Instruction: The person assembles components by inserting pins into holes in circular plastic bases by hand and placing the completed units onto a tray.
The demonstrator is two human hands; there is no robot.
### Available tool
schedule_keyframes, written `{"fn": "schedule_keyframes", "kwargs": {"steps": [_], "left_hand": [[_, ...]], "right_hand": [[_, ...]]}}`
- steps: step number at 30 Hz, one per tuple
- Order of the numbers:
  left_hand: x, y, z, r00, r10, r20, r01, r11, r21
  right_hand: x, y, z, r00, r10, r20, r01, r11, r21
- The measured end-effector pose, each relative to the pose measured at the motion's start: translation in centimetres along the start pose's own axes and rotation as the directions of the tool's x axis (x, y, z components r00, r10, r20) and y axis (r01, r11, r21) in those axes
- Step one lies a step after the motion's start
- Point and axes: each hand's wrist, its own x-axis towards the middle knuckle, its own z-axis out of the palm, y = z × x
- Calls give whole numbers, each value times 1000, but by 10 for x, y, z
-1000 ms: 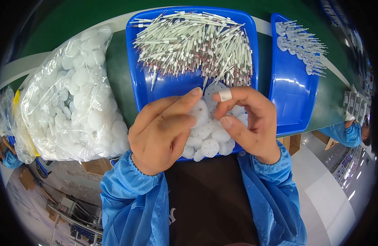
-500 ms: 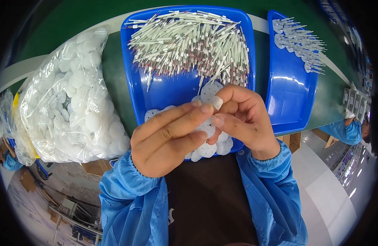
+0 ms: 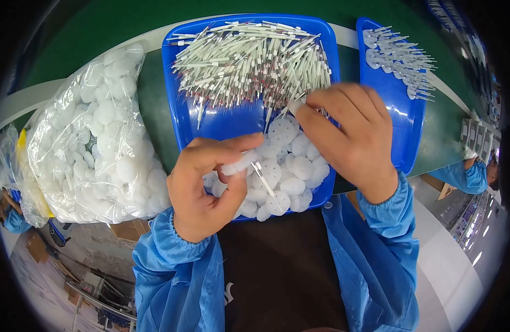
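Note:
My left hand [image 3: 202,185] is closed in a pinch on a translucent white plastic disc [image 3: 241,164], tilted nearly edge-on. A thin white stick-like piece [image 3: 264,181] with metallic bits slants down from the disc's right side; whether it passes through is hidden. At the lower edge of a heap of pale thin sticks [image 3: 244,61] is my right hand [image 3: 352,135], thumb and fingers together and slightly blurred. Something whitish shows at its fingertips, too unclear to name. Below both hands, dotted white discs [image 3: 293,185] lie piled in the near part of the blue tray [image 3: 175,105].
To the left stands a big clear bag [image 3: 94,133] full of white discs. A second blue tray [image 3: 393,130], on the right, holds rows of discs with sticks [image 3: 401,61] standing out. The green table [image 3: 155,99] lies beneath. Blue-sleeved people [image 3: 471,177] show at both edges.
My hands have moved apart. The right went up and right to the stick heap; the left drew slightly left, keeping a disc. The disc pile between them now shows.

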Motion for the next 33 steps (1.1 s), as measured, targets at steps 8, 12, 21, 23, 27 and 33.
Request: {"fn": "schedule_keyframes", "kwargs": {"steps": [8, 12, 21, 23, 27, 33], "left_hand": [[-3, 14, -5, 925, -380, -7, 363, 889, -281], [5, 14, 0, 910, -414, 0, 395, 868, -302], [13, 16, 11, 925, -374, 72, 378, 882, -282], [15, 18, 14, 918, -393, 59, 393, 874, -288], [17, 16, 17, 927, -374, 4, 359, 889, -284], [19, 9, 13, 995, -103, -4, 103, 981, 164]], "right_hand": [[12, 22, 7, 988, -153, 35, 147, 981, 124], [-13, -5, 2, 956, 285, -77, -176, 760, 625], [-30, -43, 12, 896, 440, 57, -328, 572, 752], [-33, -43, 10, 896, 439, 71, -348, 593, 726], [-36, -42, 8, 892, 445, 75, -353, 584, 731], [-30, -52, 4, 835, 507, 215, -493, 514, 702]]}}
